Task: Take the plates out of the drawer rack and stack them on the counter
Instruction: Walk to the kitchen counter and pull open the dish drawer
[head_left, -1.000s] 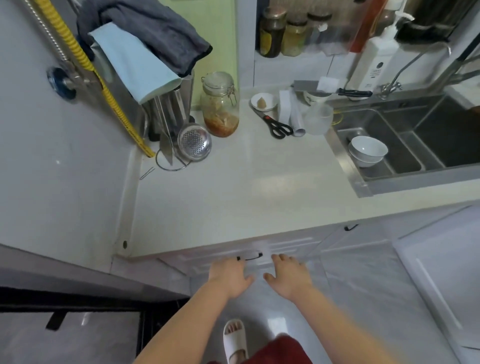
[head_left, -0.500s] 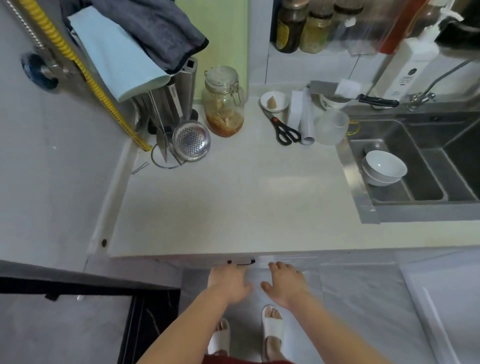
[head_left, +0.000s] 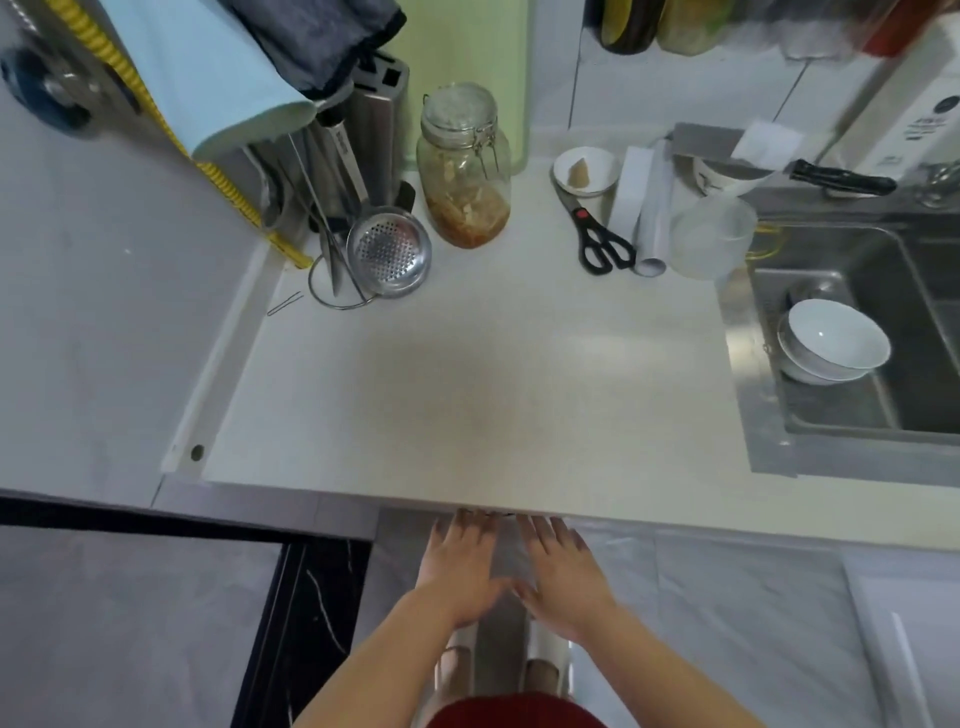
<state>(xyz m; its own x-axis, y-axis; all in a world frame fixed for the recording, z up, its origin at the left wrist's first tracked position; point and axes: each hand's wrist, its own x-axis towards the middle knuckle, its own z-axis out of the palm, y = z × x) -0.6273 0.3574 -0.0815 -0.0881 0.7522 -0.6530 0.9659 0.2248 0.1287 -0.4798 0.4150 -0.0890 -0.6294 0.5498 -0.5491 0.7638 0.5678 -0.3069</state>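
since a moment ago the view has come in closer over the pale, smooth counter top (head_left: 467, 395), and both hands have slid forward until their fingertips sit right under its front edge, where the drawer's dark handle showed a second ago; now the edge hides that handle almost wholly. this reads as the reach for the drawer pull, so the task is at its very start: the drawer looks closed, and the plates and their rack are not in view, presumably inside it.

the left hand (head_left: 460, 566) lies palm down, fingers straight and together, holding nothing. just beside it, thumbs nearly touching, the right hand (head_left: 558, 577) lies the same way, fingers spread a little, also empty. whether any fingertip touches the handle cannot be told. off to the right, two stacked white bowls (head_left: 831, 343) sit in the steel sink (head_left: 769, 457).
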